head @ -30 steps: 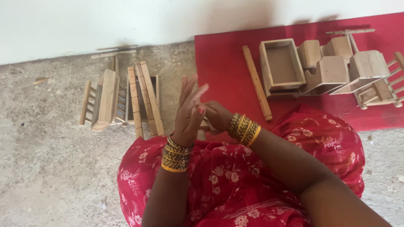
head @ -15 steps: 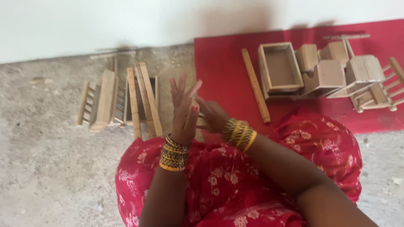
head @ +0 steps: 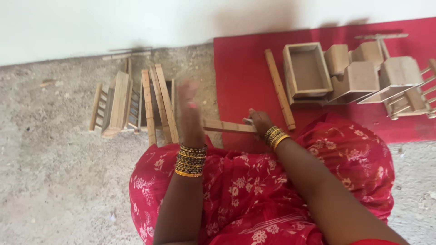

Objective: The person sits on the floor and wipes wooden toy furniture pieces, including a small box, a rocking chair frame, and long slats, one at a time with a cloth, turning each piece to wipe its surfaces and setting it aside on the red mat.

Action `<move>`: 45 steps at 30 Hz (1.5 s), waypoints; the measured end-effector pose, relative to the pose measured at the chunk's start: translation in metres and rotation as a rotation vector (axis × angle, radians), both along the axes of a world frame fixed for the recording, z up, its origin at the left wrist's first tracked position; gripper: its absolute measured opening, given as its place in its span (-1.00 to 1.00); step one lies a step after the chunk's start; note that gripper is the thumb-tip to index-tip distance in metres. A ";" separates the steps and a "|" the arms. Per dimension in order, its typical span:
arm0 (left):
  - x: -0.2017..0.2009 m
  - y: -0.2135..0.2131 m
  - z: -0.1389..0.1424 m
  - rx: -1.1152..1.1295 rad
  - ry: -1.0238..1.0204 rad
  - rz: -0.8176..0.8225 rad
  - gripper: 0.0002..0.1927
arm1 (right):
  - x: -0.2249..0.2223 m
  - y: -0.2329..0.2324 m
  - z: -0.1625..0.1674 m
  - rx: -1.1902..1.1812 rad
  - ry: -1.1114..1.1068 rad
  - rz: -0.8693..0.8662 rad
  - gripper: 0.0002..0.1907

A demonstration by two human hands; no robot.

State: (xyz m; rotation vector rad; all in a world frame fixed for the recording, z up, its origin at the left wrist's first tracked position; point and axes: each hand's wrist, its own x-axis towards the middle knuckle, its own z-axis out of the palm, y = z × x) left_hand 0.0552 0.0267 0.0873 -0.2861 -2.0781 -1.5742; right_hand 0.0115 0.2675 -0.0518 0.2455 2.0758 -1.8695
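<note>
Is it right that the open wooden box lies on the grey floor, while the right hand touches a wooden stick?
Not quite. The head view shows the box on the red mat, not on the grey floor. The rest holds: the right hand touches a wooden stick.

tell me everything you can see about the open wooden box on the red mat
The open wooden box is a pale, unpainted rectangular tray with thin raised walls and a flat bottom, and it is empty. It sits open side up on the red mat, turned slightly askew. A long wooden stick lies just to its left, and small wooden blocks crowd against its right side. Neither hand touches it.
</note>
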 end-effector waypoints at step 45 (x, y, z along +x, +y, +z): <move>-0.058 -0.057 -0.042 -0.804 -1.096 0.793 -0.51 | -0.006 0.041 0.020 0.968 0.480 -0.397 -0.63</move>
